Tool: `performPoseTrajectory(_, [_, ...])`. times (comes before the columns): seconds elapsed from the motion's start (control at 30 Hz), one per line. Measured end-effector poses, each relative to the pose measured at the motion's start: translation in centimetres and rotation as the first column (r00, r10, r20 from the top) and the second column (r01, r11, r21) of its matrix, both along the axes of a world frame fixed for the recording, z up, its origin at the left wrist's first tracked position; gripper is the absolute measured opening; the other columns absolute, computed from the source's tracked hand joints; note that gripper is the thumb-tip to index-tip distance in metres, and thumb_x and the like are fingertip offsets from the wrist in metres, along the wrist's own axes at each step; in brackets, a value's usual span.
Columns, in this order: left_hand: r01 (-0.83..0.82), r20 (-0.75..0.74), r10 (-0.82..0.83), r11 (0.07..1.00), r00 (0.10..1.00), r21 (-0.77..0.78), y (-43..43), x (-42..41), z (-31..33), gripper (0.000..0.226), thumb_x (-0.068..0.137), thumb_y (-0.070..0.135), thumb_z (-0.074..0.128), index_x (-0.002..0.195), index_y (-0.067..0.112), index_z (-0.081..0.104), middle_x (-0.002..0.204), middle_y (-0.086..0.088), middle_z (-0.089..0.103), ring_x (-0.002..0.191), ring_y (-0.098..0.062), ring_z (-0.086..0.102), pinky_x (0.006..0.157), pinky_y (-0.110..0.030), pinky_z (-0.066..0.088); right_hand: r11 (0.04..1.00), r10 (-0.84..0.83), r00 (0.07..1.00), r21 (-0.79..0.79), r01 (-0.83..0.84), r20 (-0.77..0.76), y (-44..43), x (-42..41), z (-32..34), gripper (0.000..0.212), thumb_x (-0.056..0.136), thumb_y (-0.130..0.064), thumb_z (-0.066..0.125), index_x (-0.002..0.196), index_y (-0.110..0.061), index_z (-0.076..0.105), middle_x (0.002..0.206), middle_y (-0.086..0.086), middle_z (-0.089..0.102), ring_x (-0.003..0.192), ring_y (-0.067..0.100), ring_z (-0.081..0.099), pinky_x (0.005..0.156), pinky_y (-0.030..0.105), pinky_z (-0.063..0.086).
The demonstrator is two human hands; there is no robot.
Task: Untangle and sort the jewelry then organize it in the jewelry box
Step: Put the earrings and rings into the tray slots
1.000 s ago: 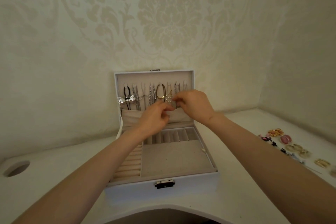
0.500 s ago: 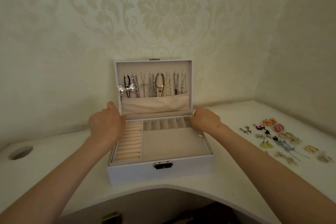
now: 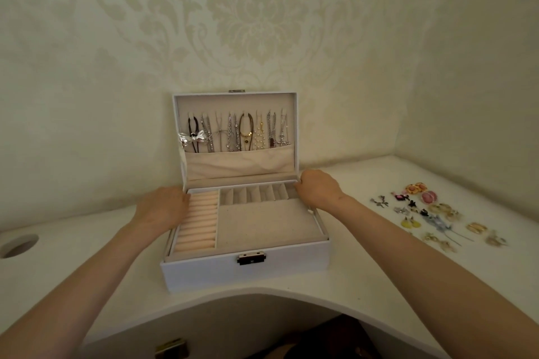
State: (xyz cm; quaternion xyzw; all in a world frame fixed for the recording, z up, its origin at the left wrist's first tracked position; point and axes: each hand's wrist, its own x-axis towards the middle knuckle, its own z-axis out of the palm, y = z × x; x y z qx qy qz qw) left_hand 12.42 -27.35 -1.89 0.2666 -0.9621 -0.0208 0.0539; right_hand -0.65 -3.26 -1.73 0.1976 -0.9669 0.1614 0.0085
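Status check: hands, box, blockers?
Left hand and right hand hold jewelry box sides, lid open. Necklaces hung in lid; earrings loose on table, right. Nothing blocking.

The white table [image 3: 73, 242] bears the open jewelry box [image 3: 204, 274] and scattered earrings [image 3: 434, 220].

Bare forearms [image 3: 408, 245]; left hand [image 3: 163, 208], right hand [image 3: 319, 190] (both bare)

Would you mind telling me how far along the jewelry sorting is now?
Necklaces hang in the lid. The left hand and right hand grip the tray by its sides. Earrings lie on the table; the tray's slots look empty.
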Motion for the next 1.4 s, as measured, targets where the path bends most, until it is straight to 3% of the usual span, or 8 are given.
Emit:
performPoseTrajectory(0.47, [0.199, -0.012, -0.199, 0.980, 0.980, -0.009, 7.8, -5.4, 0.3, 0.040, 0.103, 0.028, 0.028, 0.117, 0.003, 0.056, 0.120, -0.016, 0.062, 0.114, -0.030, 0.055, 0.086, -0.030, 0.041, 0.990, -0.143, 0.989, 0.013, 0.143, 0.048, 9.6, -2.4, 0.3, 0.027, 0.098, -0.027, 0.044, 0.092, -0.005, 0.056, 0.109, 0.021, 0.061, 0.102, 0.032, 0.057, 0.071, 0.027, 0.034])
performPoseTrajectory(0.63, [0.224, 0.004, -0.224, 0.974, 0.975, -0.030, 9.2, -6.7, 0.1, 0.040, 0.103, 0.028, 0.029, 0.111, 0.002, 0.058, 0.114, -0.017, 0.065, 0.109, -0.031, 0.058, 0.083, -0.030, 0.043, 0.988, -0.142, 0.987, -0.052, 0.146, 0.074, 11.8, -3.1, 0.3, 0.039, 0.098, -0.031, 0.047, 0.066, -0.008, 0.047, 0.073, 0.009, 0.052, 0.074, 0.025, 0.052, 0.056, 0.028, 0.031])
performPoseTrajectory(0.77, [0.223, 0.040, -0.225, 0.974, 0.974, 0.040, 8.9, -6.8, 0.6, 0.042, 0.101, 0.032, 0.034, 0.080, 0.006, 0.060, 0.092, -0.013, 0.071, 0.100, -0.028, 0.062, 0.081, -0.030, 0.045, 0.965, -0.061, 0.971, -0.234, 0.116, 0.231, 13.3, -3.0, 1.5, 0.044, 0.098, -0.044, 0.046, 0.067, -0.013, 0.053, 0.055, 0.006, 0.056, 0.041, 0.015, 0.048, 0.046, 0.023, 0.037])
performPoseTrajectory(0.93, [0.136, -0.100, -0.189, 0.910, 0.977, -0.390, 12.2, -5.5, 4.2, 0.044, 0.102, 0.039, 0.031, 0.110, 0.008, 0.061, 0.109, -0.012, 0.064, 0.102, -0.030, 0.061, 0.069, -0.029, 0.037, 0.884, -0.275, 0.958, -0.369, 0.287, 0.087, 17.4, -6.3, 1.7, 0.016, 0.093, -0.021, 0.060, 0.099, -0.009, 0.069, 0.080, 0.007, 0.068, 0.052, 0.014, 0.057, 0.046, 0.022, 0.041])
performPoseTrajectory(1.03, [0.308, -0.279, -0.420, 0.878, 0.864, -0.367, 14.8, -6.8, 5.3, 0.031, 0.100, 0.037, 0.036, 0.097, 0.013, 0.056, 0.096, -0.009, 0.065, 0.091, -0.029, 0.061, 0.063, -0.030, 0.032, 0.921, -0.334, 0.942, -0.210, 0.327, -0.001, 19.9, -8.3, 0.1, 0.016, 0.091, -0.007, 0.058, 0.102, -0.011, 0.069, 0.096, 0.010, 0.066, 0.053, 0.011, 0.055, 0.061, 0.029, 0.051])
performPoseTrajectory(1.1, [0.509, -0.303, -0.562, 0.827, 0.770, -0.241, 16.5, -8.4, 5.4, 0.027, 0.099, 0.038, 0.039, 0.090, 0.017, 0.053, 0.082, -0.001, 0.061, 0.079, -0.021, 0.059, 0.063, -0.028, 0.035, 0.927, -0.352, 0.936, -0.146, 0.345, -0.022, 21.3, -9.3, -0.7, 0.019, 0.090, -0.007, 0.059, 0.106, -0.013, 0.068, 0.090, 0.011, 0.065, 0.054, 0.012, 0.056, 0.069, 0.030, 0.052])
performPoseTrajectory(1.23, [0.725, -0.308, -0.722, 0.677, 0.619, -0.130, 19.4, -11.9, 4.5, 0.024, 0.097, 0.036, 0.045, 0.098, 0.016, 0.059, 0.082, 0.007, 0.057, 0.074, -0.011, 0.054, 0.069, -0.025, 0.042, 0.942, -0.332, 0.943, -0.045, 0.333, 0.034, 23.0, -10.4, -1.4, 0.024, 0.091, -0.027, 0.062, 0.113, -0.020, 0.067, 0.103, 0.008, 0.069, 0.078, 0.014, 0.055, 0.076, 0.028, 0.045])
performPoseTrajectory(1.4, [0.820, -0.307, -0.799, 0.566, 0.517, -0.092, 22.2, -15.0, 3.6, 0.021, 0.096, 0.033, 0.049, 0.099, 0.016, 0.061, 0.086, 0.006, 0.061, 0.075, -0.010, 0.053, 0.071, -0.028, 0.044, 0.931, -0.335, 0.940, -0.130, 0.341, 0.066, 23.7, -10.8, -1.2, 0.035, 0.080, -0.043, 0.072, 0.104, -0.019, 0.064, 0.100, 0.005, 0.067, 0.091, 0.022, 0.061, 0.079, 0.033, 0.047])
